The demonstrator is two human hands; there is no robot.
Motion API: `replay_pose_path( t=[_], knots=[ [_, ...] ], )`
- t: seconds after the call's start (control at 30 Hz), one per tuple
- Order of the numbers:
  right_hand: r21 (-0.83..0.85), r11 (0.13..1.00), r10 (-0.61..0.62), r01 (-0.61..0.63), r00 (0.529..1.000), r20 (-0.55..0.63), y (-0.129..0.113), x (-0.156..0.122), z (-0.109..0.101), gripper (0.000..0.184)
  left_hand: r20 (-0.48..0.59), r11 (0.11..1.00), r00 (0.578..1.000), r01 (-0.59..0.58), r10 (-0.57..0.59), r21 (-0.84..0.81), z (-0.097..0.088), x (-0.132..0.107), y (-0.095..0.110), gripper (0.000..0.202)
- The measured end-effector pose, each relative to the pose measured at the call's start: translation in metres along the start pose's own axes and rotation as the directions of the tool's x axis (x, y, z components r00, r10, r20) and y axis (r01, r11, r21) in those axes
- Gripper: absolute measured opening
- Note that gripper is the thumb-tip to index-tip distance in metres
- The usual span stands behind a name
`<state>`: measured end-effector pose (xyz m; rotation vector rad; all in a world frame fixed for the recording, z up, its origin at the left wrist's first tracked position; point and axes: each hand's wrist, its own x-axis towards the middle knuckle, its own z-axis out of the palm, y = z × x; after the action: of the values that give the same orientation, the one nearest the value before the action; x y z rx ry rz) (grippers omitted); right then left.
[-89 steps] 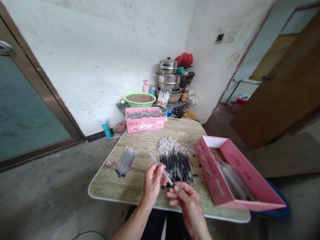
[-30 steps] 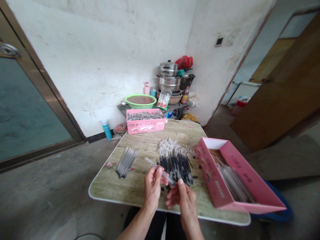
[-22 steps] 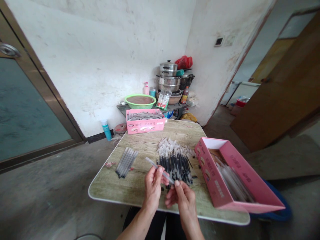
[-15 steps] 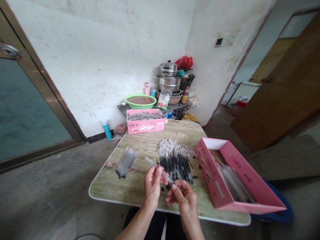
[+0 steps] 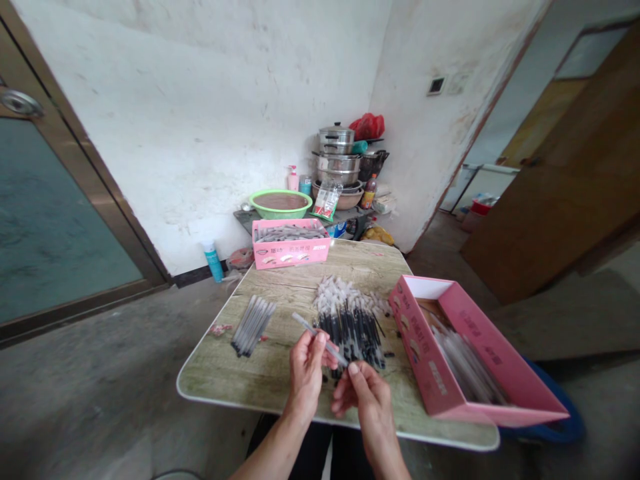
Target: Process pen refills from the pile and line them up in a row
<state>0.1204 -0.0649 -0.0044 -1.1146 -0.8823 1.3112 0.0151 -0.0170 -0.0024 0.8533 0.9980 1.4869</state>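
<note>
My left hand [image 5: 306, 371] pinches a clear pen barrel [image 5: 311, 329] that slants up to the left over the near part of the wood-grain table [image 5: 280, 287]. My right hand [image 5: 367, 399] is closed at the barrel's lower end, fingertips pressed on it. Just beyond both hands lies a heap of black pen refills [image 5: 351, 319] with pale tips. A small row of finished pens [image 5: 253, 324] lies to the left.
A pink box [image 5: 465, 363] of clear barrels overhangs the table's right edge. Another pink box [image 5: 290, 244] stands at the far edge. Behind it are a green basin [image 5: 280, 202] and stacked steel pots [image 5: 339, 160]. A wooden door [image 5: 565, 180] is on the right.
The barrel stays pinched in my left hand. My right hand's fingers have shifted a little at its lower end, up and down. Nothing else on the table has moved.
</note>
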Motion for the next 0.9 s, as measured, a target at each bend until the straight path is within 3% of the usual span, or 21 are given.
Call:
replay_pose_path(
  t=[0.1,0.3,0.5,0.67,0.8,0.9],
  knots=[
    [0.010,1.000,0.026,-0.026,1.000,-0.002,0.000,0.001,0.000,0.039,-0.002,1.000,1.000,0.001,-0.001,-0.005,0.000,0.000,0.001,0.034],
    [0.014,0.999,-0.034,0.035,0.999,-0.012,-0.004,-0.001,0.004,0.033,0.014,1.000,1.000,-0.006,0.007,-0.007,0.000,-0.001,0.000,0.030],
    [0.173,0.979,0.116,-0.105,0.992,-0.055,-0.002,-0.004,0.009,0.039,0.065,1.000,0.998,0.000,0.001,-0.016,0.003,-0.003,0.001,0.028],
    [0.276,0.943,0.190,-0.186,0.982,0.016,0.000,-0.005,0.011,0.040,0.128,1.000,0.992,0.013,-0.012,-0.014,-0.001,-0.001,0.002,0.028],
    [0.181,0.954,0.222,-0.237,0.970,0.100,0.000,-0.004,0.009,0.044,0.220,0.999,0.975,0.029,-0.035,0.033,-0.004,0.000,0.003,0.029],
    [0.019,0.993,0.120,-0.121,0.992,0.042,0.004,-0.004,0.005,0.043,0.293,0.997,0.954,0.052,-0.068,0.062,-0.006,0.000,0.003,0.031]
  ],
)
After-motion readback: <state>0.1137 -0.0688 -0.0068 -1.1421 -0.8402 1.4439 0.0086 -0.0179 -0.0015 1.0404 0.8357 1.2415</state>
